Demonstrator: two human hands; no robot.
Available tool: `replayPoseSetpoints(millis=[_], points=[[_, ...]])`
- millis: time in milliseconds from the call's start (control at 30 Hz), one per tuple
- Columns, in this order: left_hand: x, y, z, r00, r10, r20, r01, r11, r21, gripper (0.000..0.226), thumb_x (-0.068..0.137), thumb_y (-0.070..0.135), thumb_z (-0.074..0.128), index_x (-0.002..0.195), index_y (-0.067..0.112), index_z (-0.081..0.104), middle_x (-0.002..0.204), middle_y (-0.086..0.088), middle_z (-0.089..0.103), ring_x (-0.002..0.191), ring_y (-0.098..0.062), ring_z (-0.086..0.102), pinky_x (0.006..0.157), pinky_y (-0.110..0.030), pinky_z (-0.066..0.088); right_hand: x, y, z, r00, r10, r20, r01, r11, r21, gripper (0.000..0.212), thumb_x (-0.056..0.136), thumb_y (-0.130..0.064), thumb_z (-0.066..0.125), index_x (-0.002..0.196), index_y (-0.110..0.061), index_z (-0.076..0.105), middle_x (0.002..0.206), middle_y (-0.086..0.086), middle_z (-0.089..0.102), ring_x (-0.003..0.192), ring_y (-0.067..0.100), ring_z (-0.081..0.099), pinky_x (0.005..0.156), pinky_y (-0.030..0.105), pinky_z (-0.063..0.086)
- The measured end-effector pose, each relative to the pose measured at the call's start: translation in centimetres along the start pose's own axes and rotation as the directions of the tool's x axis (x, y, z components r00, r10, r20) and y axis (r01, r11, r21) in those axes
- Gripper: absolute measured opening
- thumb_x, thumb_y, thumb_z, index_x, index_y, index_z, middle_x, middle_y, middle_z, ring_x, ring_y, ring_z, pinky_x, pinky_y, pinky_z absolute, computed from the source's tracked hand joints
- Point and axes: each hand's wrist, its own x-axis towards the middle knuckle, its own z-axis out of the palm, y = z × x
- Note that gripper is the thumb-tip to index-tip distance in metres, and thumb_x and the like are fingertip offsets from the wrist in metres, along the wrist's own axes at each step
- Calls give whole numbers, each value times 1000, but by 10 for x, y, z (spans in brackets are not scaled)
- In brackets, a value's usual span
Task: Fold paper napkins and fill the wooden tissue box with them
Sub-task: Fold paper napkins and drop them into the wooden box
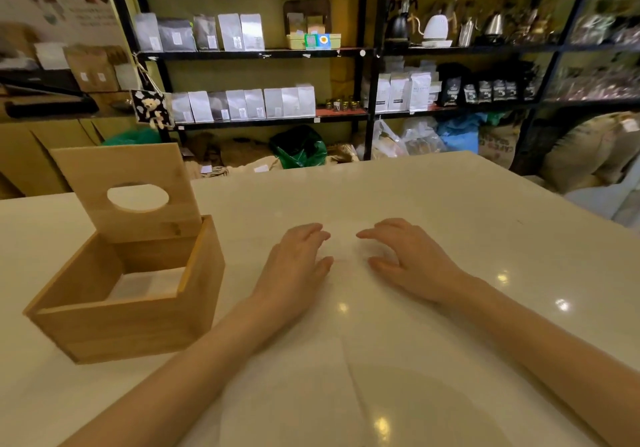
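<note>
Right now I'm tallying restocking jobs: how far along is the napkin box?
Barely begun. The box stands open, lid up, with only a thin white layer at the bottom. Left hand and right hand press a napkin flat on the table. Folding and filling remain.

The wooden tissue box (138,308) at the left is light honey-brown, with a plain grain; its raised lid (124,183) has the same colour; the napkins (145,284) inside it are white; the table (415,204) is cream-white and glossy, with small bright spots of light; a white, nearly see-through paper napkin (346,360) lies on it near the person; the far shelf frame (372,65) is black; the bags (242,103) on it are pale grey and white; a green plastic bag (298,147) is below.
</note>
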Motion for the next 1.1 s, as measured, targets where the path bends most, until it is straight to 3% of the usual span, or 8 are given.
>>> replayPoseSetpoints(millis=[267, 433, 533, 667, 800, 900, 967, 1100], points=[[2, -13, 9, 1000, 16, 18, -15, 1000, -21, 34, 92, 23, 48, 123, 12, 56, 133, -1, 56, 123, -16, 48, 100, -18, 29, 3, 13, 14, 996, -57, -74, 49, 993, -111, 24, 92, -32, 48, 108, -26, 66, 116, -12, 66, 122, 9, 47, 97, 25, 25], [0, -13, 9, 1000, 18, 14, -18, 1000, -8, 40, 84, 34, 42, 111, 13, 64, 117, -2, 66, 110, -21, 57, 97, -35, 42, -1, 9, 16, 985, -129, -117, 105, 977, -186, 30, 86, -33, 45, 87, -21, 72, 87, -8, 75, 96, 19, 64, 87, 33, 40], [-2, -10, 7, 999, 23, 30, -23, 1000, -22, 34, 87, 35, 49, 112, 16, 63, 115, 0, 64, 109, -19, 56, 95, -38, 42, -3, 8, 14, 988, -108, -110, 88, 982, -169, 38, 90, -35, 35, 92, -18, 69, 92, -5, 73, 102, 17, 58, 93, 26, 28], [-4, -9, 1, 998, -30, 62, 39, 988, -152, 44, 78, 35, 66, 119, 19, 58, 116, 3, 60, 110, -14, 53, 95, -24, 39, -6, 1, 4, 986, 2, -166, 9, 998, 63, 22, 94, -23, 44, 96, -15, 64, 95, -6, 65, 92, 10, 52, 92, 28, 34], [-5, -1, -12, 994, -96, -51, 76, 951, -300, 12, 84, 21, 61, 88, 12, 69, 95, 0, 70, 90, -11, 60, 74, -8, 38, -8, -9, -11, 978, 107, -179, -44, 945, 325, 14, 92, -20, 49, 82, -25, 57, 83, -7, 64, 81, 11, 59, 76, 23, 44], [-6, 7, -30, 981, -188, 48, 183, 822, -539, 16, 86, 19, 60, 72, 11, 63, 76, -1, 70, 76, -13, 63, 74, -24, 47, -11, -20, -27, 976, 180, -123, -90, 845, 526, 14, 91, -19, 52, 80, -21, 60, 79, -8, 63, 73, 1, 56, 70, 11, 41], [-9, 11, -47, 973, -213, 92, 222, 737, -639, 10, 85, 17, 60, 78, 12, 65, 75, -5, 73, 74, -19, 68, 75, -30, 53, -13, -28, -36, 978, 198, -74, -103, 751, 653, 15, 91, -20, 53, 83, -15, 65, 77, -7, 64, 70, 0, 57, 69, 9, 43], [-33, 18, -77, 934, -294, 205, 344, 574, -743, 7, 84, 17, 60, 79, 16, 65, 64, 1, 73, 59, -9, 68, 52, -18, 54, -21, -50, -45, 971, 213, 110, -203, 486, 850, 30, 85, -38, 52, 86, -14, 69, 80, 0, 70, 75, 14, 65, 73, 25, 54]])
